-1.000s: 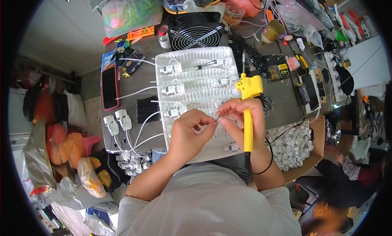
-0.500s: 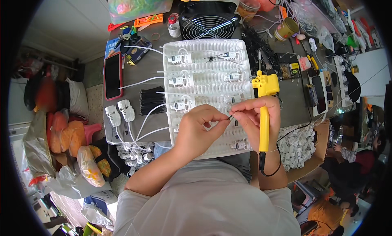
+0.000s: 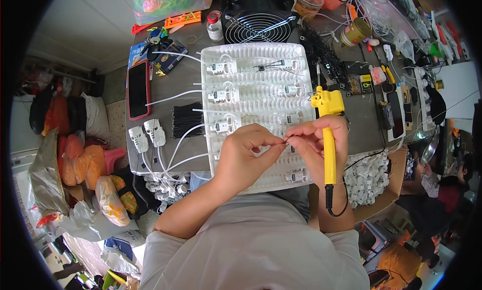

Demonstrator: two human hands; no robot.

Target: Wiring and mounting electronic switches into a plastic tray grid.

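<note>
My left hand (image 3: 253, 152) is closed, thumb and forefinger pinching a thin dark wire (image 3: 286, 140). My right hand (image 3: 321, 144) meets it fingertip to fingertip at the same wire. That hand also carries a yellow soldering gun (image 3: 329, 139), its handle lying across the fingers and its cord hanging past the wrist. Below both hands lies a white ribbed foam tray (image 3: 256, 107) with small white plug-like parts (image 3: 223, 95) set in two columns. A black two-leaded component (image 3: 271, 66) rests at the tray's upper right. My hands hide part of the tray's lower rows.
Left of the tray are a red-cased phone (image 3: 139, 89), a bundle of black wires (image 3: 187, 120) and two white plugs (image 3: 154, 133) with cables. A black fan (image 3: 258, 24) stands behind. At right, a cardboard box (image 3: 396, 184) holds many white parts. Another person (image 3: 447, 189) sits at far right.
My hands stay together and shift very slightly; the soldering gun's lower end swings a little to the right. The dark wire between my fingertips has turned slightly.
</note>
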